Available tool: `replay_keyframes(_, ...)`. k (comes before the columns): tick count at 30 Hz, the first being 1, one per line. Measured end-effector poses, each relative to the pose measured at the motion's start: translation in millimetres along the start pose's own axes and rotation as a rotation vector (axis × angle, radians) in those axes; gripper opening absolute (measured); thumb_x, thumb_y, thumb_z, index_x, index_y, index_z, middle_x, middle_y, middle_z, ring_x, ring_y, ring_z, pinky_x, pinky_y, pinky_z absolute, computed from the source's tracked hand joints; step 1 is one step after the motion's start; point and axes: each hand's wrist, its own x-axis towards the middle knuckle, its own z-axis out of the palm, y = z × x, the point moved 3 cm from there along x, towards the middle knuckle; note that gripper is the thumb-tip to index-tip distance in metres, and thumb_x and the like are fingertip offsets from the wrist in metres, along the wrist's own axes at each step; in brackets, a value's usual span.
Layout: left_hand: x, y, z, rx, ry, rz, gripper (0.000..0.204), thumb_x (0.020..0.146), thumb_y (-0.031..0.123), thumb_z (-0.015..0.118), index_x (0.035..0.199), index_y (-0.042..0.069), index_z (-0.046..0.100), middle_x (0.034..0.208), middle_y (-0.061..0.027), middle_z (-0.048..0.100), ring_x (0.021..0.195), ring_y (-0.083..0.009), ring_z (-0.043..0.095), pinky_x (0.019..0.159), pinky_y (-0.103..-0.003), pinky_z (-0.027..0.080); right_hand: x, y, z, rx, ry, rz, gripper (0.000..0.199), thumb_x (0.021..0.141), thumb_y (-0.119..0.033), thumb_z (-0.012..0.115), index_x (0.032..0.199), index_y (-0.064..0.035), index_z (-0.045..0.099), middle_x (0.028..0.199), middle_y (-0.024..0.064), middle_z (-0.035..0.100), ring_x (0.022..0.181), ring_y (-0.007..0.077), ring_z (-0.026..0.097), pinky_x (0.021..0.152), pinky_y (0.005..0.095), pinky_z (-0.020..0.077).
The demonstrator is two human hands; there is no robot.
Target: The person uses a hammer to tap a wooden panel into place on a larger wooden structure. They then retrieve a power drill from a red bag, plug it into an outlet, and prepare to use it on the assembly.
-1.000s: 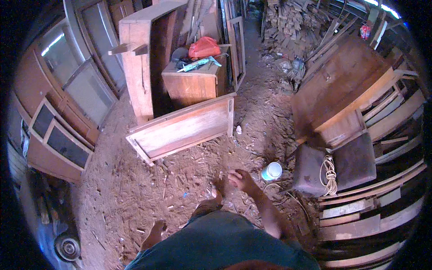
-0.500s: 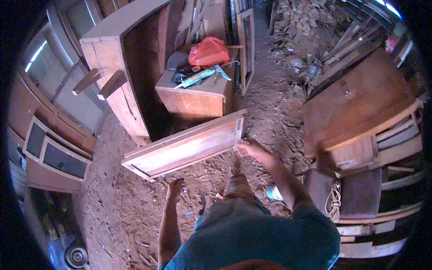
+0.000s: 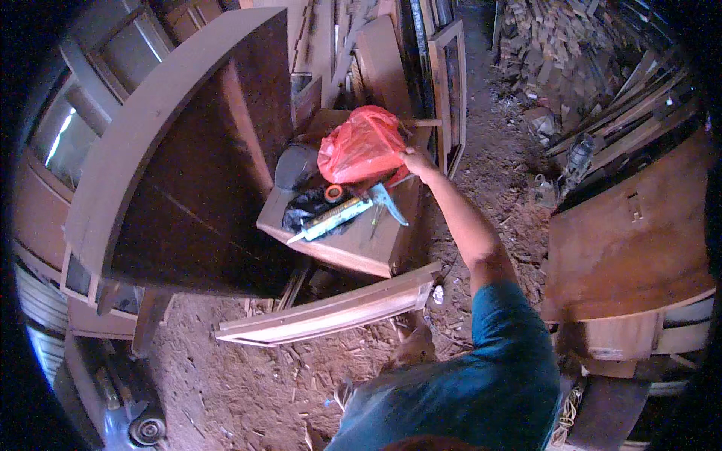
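Note:
My right hand [image 3: 416, 161] is stretched far forward, its fingers closed on the right edge of a red plastic bag [image 3: 361, 146]. The bag rests on a wooden cabinet [image 3: 361, 252]. In front of the bag, on the same top, lie a caulking gun [image 3: 338, 214] with a pale blue handle, a roll of tape [image 3: 334, 194], a black plastic bag [image 3: 301, 207] and a dark cap [image 3: 295, 167]. A framed wooden panel [image 3: 331, 314] stands on edge between the cabinet and my body, apart from my hand. My left hand is out of view.
A large curved wooden piece of furniture [image 3: 188, 180] rises at the left. Wooden frames and boards [image 3: 451, 90] lean behind the cabinet. Scrap wood [image 3: 556, 52] is heaped at the far right, beyond a brown wooden panel [image 3: 624, 240]. Wood chips litter the dirt floor [image 3: 248, 391].
My right hand has left the framed panel's right end and reached forward to the red bag. My left hand has dropped out of view. The whole view has shifted with my head.

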Motion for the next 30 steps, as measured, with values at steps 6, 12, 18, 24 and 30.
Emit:
replay_keyframes(6, -3.7, 73.9, 100.9, 0.006, -0.042, 0.073, 0.027, 0.1, 0.037, 0.062, 0.085, 0.015, 0.059, 0.059, 0.0051, 0.041, 0.048, -0.0102, 0.04, 0.044, -0.03, 0.034, 155.6, 124.0, 3.4, -0.274, 0.133, -0.055, 0.045, 0.082, -0.027, 0.068, 0.124, -0.0091, 0.067, 0.117, 0.0204, 0.071, 0.107, 0.0386, 0.068, 0.104, 0.0566, 0.04)
replay_keyframes(12, -24.1, 84.7, 119.5, -0.03, 0.036, 0.072, 0.031, 0.099, 0.04, 0.062, 0.081, 0.016, 0.055, 0.058, 0.005, 0.04, 0.047, -0.0101, 0.038, 0.044, -0.03, 0.033, 165.4, 101.0, 58.4, -0.131, -0.117, -0.02, 0.048, 0.085, -0.022, 0.062, 0.131, -0.0163, 0.05, 0.109, 0.0167, 0.071, 0.09, 0.0351, 0.072, 0.086, 0.0578, 0.0447)
replay_keyframes(18, -26.9, 80.1, 126.9, -0.048, 0.054, 0.07, 0.035, 0.099, 0.042, 0.062, 0.077, 0.017, 0.052, 0.058, 0.005, 0.038, 0.046, -0.0101, 0.037, 0.043, -0.03, 0.032, 151.7, 86.0, 44.3, -0.014, -0.27, 0.097, 0.047, 0.089, -0.02, 0.058, 0.135, -0.0136, 0.05, 0.109, 0.0153, 0.071, 0.085, 0.0322, 0.072, 0.073, 0.0526, 0.0509)
replay_keyframes(24, -37.7, 51.1, 105.6, -0.114, 0.095, 0.066, 0.04, 0.099, 0.044, 0.063, 0.073, 0.018, 0.048, 0.057, 0.005, 0.037, 0.045, -0.01, 0.035, 0.043, -0.03, 0.03, 131.9, 69.8, 19.8, 0.125, -0.327, 0.16, 0.047, 0.093, -0.019, 0.054, 0.139, -0.0109, 0.05, 0.108, 0.014, 0.07, 0.08, 0.0292, 0.073, 0.06, 0.0473, 0.0571)
replay_keyframes(30, -63.7, 4.7, 71.3, -0.25, 0.099, 0.155, 0.045, 0.099, 0.047, 0.063, 0.069, 0.019, 0.044, 0.056, 0.0049, 0.035, 0.044, -0.01, 0.033, 0.043, -0.03, 0.029, 48.5, -14.0, -37.4, 0.202, -0.277, 0.162, 0.029, 0.096, -0.021, 0.056, 0.117, -0.0041, 0.066, 0.093, 0.0098, 0.071, 0.077, 0.0209, 0.07, 0.06, 0.0368, 0.0586)
